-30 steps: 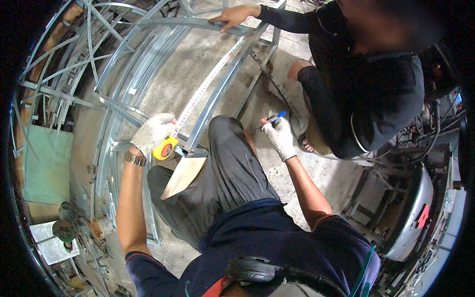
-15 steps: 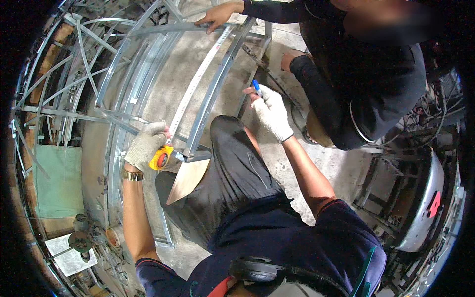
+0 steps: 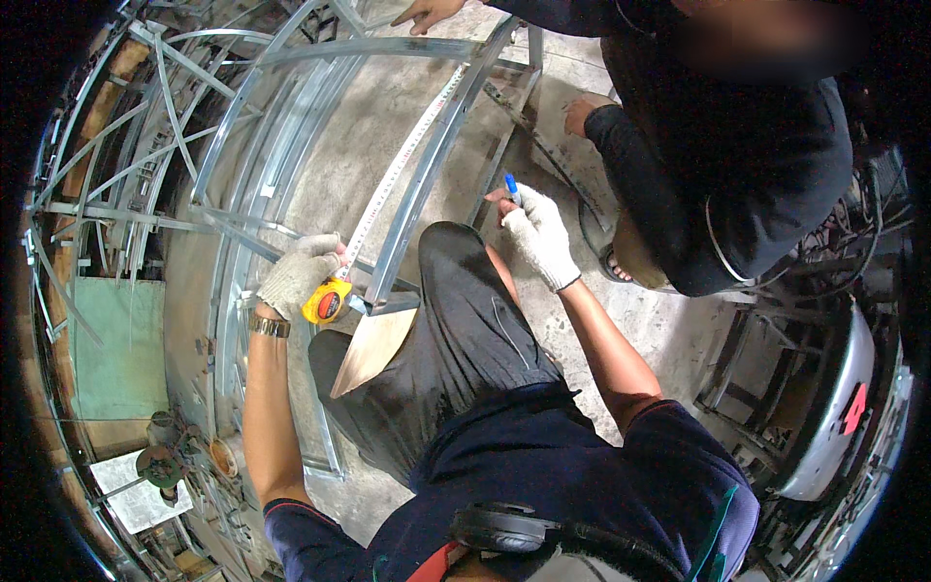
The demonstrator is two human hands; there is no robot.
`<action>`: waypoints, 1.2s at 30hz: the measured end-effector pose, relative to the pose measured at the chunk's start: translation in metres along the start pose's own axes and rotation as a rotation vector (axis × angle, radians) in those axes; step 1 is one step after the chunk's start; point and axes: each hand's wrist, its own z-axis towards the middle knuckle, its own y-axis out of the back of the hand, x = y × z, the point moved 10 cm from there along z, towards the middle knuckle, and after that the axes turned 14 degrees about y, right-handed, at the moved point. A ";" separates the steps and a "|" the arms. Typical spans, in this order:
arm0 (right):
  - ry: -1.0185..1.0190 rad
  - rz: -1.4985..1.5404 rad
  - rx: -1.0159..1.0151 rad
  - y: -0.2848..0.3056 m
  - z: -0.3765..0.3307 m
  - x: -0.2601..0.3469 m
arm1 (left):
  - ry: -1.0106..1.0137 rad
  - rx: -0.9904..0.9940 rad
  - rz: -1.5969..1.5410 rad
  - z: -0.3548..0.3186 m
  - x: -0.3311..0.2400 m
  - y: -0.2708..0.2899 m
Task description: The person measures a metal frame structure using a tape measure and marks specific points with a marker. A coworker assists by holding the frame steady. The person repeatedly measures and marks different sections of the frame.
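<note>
My left hand (image 3: 299,275), in a white fingerless-style glove, grips a yellow tape measure (image 3: 327,302) by its blade near the case. The white tape blade (image 3: 402,160) stretches away from it, alongside a grey metal tube (image 3: 417,179) of a welded frame, toward the curved crossbar (image 3: 373,48). My gloved right hand (image 3: 539,238) is closed around a blue-tipped marker (image 3: 512,188), held upright to the right of the frame and touching nothing else. A flat piece of wood (image 3: 376,354) lies over my lap, under the frame's near corner.
A person in dark clothing (image 3: 718,165) crouches at the far right, one hand (image 3: 432,14) beyond the crossbar. More metal frames (image 3: 165,107) stand at left, beside a green panel (image 3: 118,349). A silver curved part (image 3: 836,407) stands at right.
The other person's hand has come off the curved crossbar and moved farther away. My hands keep their holds on the tape measure and marker; the whole view has shifted slightly.
</note>
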 end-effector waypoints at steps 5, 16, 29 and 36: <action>-0.014 -0.010 0.003 -0.004 -0.004 -0.002 | -0.058 0.080 -0.036 0.006 -0.008 -0.006; 0.033 -0.002 0.060 -0.012 -0.003 -0.001 | -0.073 0.066 -0.018 0.010 -0.008 -0.006; -0.034 0.027 0.024 -0.006 -0.012 -0.006 | -0.053 0.148 -0.098 0.005 -0.013 -0.021; -0.053 -0.011 0.027 -0.002 -0.016 -0.013 | -0.083 0.103 -0.125 -0.002 -0.017 -0.027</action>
